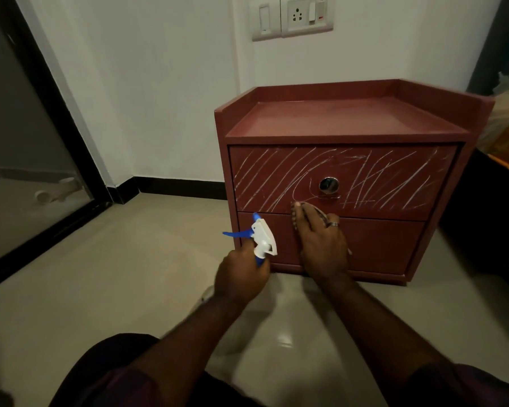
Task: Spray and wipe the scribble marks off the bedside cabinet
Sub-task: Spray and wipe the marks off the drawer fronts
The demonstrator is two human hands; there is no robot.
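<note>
Red bedside cabinet (350,177) sits on floor (130,274) by white wall, top drawer (265,183) covered w/ white scribble marks (379,183) round the metal knob (328,184). Left hand (241,274) wrapped tight round spray bottle (263,239), nozzle aimed at drawers. Right hand (321,242) flat, fingers spread, pressing a cloth (318,212) vs drawer front, just below knob
</note>
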